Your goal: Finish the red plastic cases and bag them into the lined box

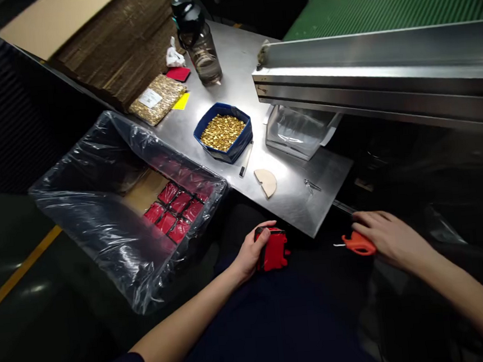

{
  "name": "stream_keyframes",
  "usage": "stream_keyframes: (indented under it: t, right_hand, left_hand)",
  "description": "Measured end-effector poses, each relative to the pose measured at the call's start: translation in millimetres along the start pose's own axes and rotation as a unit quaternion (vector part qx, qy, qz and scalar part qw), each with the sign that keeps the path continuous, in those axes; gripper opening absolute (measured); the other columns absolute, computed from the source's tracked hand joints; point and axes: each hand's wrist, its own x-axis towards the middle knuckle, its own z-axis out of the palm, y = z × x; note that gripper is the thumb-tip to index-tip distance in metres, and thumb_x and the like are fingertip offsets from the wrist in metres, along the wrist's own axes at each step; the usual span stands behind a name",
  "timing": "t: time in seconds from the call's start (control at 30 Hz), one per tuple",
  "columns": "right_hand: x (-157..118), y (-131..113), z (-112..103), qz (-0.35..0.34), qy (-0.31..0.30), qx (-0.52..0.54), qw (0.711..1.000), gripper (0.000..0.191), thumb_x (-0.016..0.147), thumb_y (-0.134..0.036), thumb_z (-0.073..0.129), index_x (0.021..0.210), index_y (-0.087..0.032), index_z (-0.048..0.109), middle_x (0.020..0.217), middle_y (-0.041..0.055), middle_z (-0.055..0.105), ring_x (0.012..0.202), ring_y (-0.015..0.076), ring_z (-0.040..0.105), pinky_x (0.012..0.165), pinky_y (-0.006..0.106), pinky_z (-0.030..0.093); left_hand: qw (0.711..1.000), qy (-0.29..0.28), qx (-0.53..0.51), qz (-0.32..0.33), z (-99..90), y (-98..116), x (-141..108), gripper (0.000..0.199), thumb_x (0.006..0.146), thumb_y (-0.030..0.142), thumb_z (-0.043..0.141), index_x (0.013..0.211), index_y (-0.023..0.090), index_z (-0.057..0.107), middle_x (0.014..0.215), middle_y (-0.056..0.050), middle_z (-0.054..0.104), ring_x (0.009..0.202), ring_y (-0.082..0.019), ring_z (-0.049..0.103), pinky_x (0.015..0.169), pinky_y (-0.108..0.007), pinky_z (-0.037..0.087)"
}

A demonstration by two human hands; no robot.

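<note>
My left hand [250, 253] is closed round a red and black tape measure [275, 249], held low in front of my body with the thumb on its top edge. To the right, past the table corner, my right hand [384, 235] has its fingers bent, palm down. An orange tool with a thin metal tip [359, 244] sticks out from under it, tip toward the left. The hand covers the tool's far end, and its exact kind is unclear. A half-round pale disc [266, 183] and a small metal piece [312, 185] lie on the metal table [293, 213].
A blue bin [231, 151] of small gold-coloured parts stands on the table. Left of it, a plastic-lined box [99, 244] holds several red packs [176, 209]. Behind are stacked cardboard [115, 51], a bottle [202, 49] and a bag of parts [156, 101]. A green conveyor [390, 4] borders the right.
</note>
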Motion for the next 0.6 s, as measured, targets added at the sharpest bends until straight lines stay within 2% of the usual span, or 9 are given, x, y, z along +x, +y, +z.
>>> stream_keyframes:
  t: [0.03, 0.07, 0.13, 0.23, 0.33, 0.47, 0.53, 0.6]
  right_hand:
    - [-6, -22, -11, -0.019, -0.023, 0.022, 0.999, 0.043, 0.068, -0.012, 0.068, 0.111, -0.016, 0.068, 0.126, 0.0184, 0.067, 0.118, 0.0357, 0.062, 0.106, 0.050, 0.041]
    - [-10, -44, -21, -0.019, -0.056, 0.044, 0.997, 0.041, 0.065, -0.013, 0.070, 0.105, -0.016, 0.068, 0.111, 0.0159, 0.071, 0.111, 0.0344, 0.065, 0.105, 0.049, 0.043]
    - [-13, -83, -39, 0.013, -0.138, 0.079, 0.987, 0.030, 0.066, -0.013, 0.067, 0.095, -0.017, 0.067, 0.090, 0.0102, 0.072, 0.088, 0.0296, 0.071, 0.084, 0.042, 0.050]
    - [-7, -118, -54, 0.080, -0.203, 0.088, 0.972, 0.025, 0.071, -0.015, 0.062, 0.095, -0.015, 0.068, 0.085, 0.0108, 0.074, 0.078, 0.0313, 0.073, 0.065, 0.037, 0.045]
    - [-2, -127, -59, 0.120, -0.223, 0.102, 0.962, 0.022, 0.073, -0.017, 0.060, 0.093, -0.015, 0.069, 0.083, 0.0116, 0.075, 0.076, 0.0325, 0.074, 0.059, 0.034, 0.036]
    - [-1, -129, -69, 0.108, -0.232, 0.143, 0.956, 0.015, 0.071, -0.015, 0.059, 0.082, -0.018, 0.069, 0.079, 0.0091, 0.076, 0.075, 0.0300, 0.074, 0.058, 0.032, 0.026]
    - [-3, -131, -82, 0.110, -0.234, 0.161, 0.952, 0.014, 0.069, -0.013, 0.059, 0.078, -0.019, 0.067, 0.076, 0.0078, 0.075, 0.073, 0.0288, 0.074, 0.058, 0.032, 0.024]
    - [-6, -132, -100, 0.113, -0.238, 0.175, 0.949, 0.011, 0.069, -0.013, 0.060, 0.075, -0.020, 0.065, 0.073, 0.0064, 0.074, 0.069, 0.0265, 0.072, 0.056, 0.031, 0.024]
  left_hand:
    - [1.000, -0.008, 0.022, 0.005, -0.3, -1, 1, 0.059, 0.090, 0.057, 0.073, 0.134, 0.018, 0.063, 0.119, -0.015, 0.072, 0.099, -0.025, 0.071, 0.088, -0.037, 0.057]
    - [0.999, -0.017, 0.043, 0.010, -0.4, -2, 1, 0.058, 0.092, 0.056, 0.070, 0.135, 0.018, 0.062, 0.120, -0.015, 0.072, 0.098, -0.025, 0.072, 0.087, -0.037, 0.058]
    - [0.996, -0.035, 0.082, 0.013, -0.1, -3, 3, 0.055, 0.094, 0.055, 0.067, 0.136, 0.019, 0.060, 0.121, -0.014, 0.071, 0.096, -0.025, 0.073, 0.085, -0.037, 0.059]
    - [0.991, -0.066, 0.119, 0.016, 0.5, -4, 6, 0.057, 0.092, 0.056, 0.069, 0.135, 0.019, 0.058, 0.119, -0.013, 0.071, 0.096, -0.027, 0.074, 0.083, -0.038, 0.061]
    - [0.989, -0.076, 0.125, 0.021, 0.2, -2, 7, 0.058, 0.092, 0.057, 0.069, 0.134, 0.019, 0.058, 0.118, -0.013, 0.071, 0.099, -0.027, 0.074, 0.085, -0.039, 0.061]
    - [0.981, -0.117, 0.154, 0.017, -1.4, 2, 2, 0.064, 0.090, 0.053, 0.072, 0.143, 0.024, 0.052, 0.127, -0.013, 0.068, 0.110, -0.031, 0.070, 0.091, -0.045, 0.060]
    - [0.965, -0.125, 0.229, 0.034, -1.3, 4, -2, 0.072, 0.086, 0.049, 0.078, 0.148, 0.025, 0.048, 0.132, -0.013, 0.066, 0.115, -0.032, 0.068, 0.100, -0.049, 0.056]
    - [0.936, -0.102, 0.330, 0.071, 0.9, 6, -7, 0.082, 0.083, 0.046, 0.081, 0.153, 0.025, 0.043, 0.134, -0.013, 0.064, 0.119, -0.032, 0.065, 0.110, -0.051, 0.049]
